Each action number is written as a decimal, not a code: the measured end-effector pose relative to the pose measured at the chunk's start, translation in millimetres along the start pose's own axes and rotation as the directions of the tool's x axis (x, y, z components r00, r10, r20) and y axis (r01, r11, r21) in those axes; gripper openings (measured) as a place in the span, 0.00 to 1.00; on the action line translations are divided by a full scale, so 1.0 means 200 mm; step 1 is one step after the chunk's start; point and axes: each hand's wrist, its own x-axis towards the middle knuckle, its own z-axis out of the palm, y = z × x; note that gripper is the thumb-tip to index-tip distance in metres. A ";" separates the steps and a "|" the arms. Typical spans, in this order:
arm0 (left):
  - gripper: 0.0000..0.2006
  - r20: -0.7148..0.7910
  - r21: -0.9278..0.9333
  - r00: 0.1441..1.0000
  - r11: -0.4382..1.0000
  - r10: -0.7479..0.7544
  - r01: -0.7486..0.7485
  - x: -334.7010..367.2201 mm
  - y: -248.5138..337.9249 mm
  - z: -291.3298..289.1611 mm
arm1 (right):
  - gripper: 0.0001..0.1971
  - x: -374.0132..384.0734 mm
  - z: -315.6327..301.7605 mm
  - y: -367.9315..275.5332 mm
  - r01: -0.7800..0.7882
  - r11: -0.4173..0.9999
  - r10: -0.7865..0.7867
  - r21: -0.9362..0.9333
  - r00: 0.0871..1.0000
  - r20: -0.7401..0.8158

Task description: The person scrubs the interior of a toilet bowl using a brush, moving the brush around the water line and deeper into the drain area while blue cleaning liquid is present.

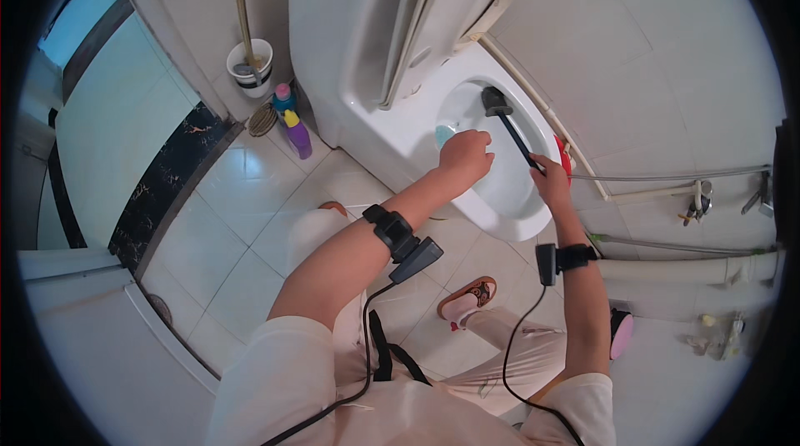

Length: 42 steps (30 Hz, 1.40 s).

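My right hand (552, 182) is wrapped round the black handle of a toilet brush (518, 139). The dark brush head (495, 101) rests against the inner wall of the white toilet bowl (514, 228), at its far side. Over the bowl's left part, my left hand (467, 156) has its fingers curled. What those fingers hold, if anything, is hidden. A light-blue patch (446, 136) shows just beyond the left hand; I cannot tell whether it is an object or liquid. The toilet lid and seat (414, 29) stand raised.
On the floor left of the toilet are a purple bottle with a yellow cap (297, 139) and a teal bottle with a pink cap (284, 99). A white brush holder (239, 79) stands near them. Pipes and a tap (698, 202) run along the right wall.
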 end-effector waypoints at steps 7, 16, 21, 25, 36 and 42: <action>0.12 0.019 -0.001 0.999 1.000 -0.030 0.030 -0.01 0.01 -0.08 | 0.18 -0.43 -0.22 0.28 0.030 0.855 -0.019 -0.518 0.999 0.027; 0.11 -0.069 0.012 0.998 1.000 0.009 -0.008 0.01 -0.02 -0.10 | 0.18 -0.34 -0.24 0.24 0.174 0.590 -0.001 -0.788 0.977 0.215; 0.11 -0.009 0.017 1.000 1.000 -0.017 0.017 0.00 -0.03 -0.09 | 0.18 -0.04 -0.08 -0.03 0.284 0.647 -0.119 -0.708 0.954 0.275; 0.11 0.002 0.008 1.000 1.000 -0.027 0.027 0.00 0.00 -0.09 | 0.18 -0.06 -0.10 0.02 0.230 0.689 -0.090 -0.688 0.968 0.233; 0.11 -0.065 0.076 0.997 0.996 -0.032 0.037 0.06 -0.07 -0.13 | 0.18 -0.06 -0.18 0.02 0.281 0.673 -0.159 -0.684 0.958 0.238; 0.11 -0.069 0.097 0.997 0.995 -0.024 0.030 0.06 -0.06 -0.17 | 0.15 0.02 -0.17 0.06 0.268 0.708 -0.157 -0.654 0.962 0.223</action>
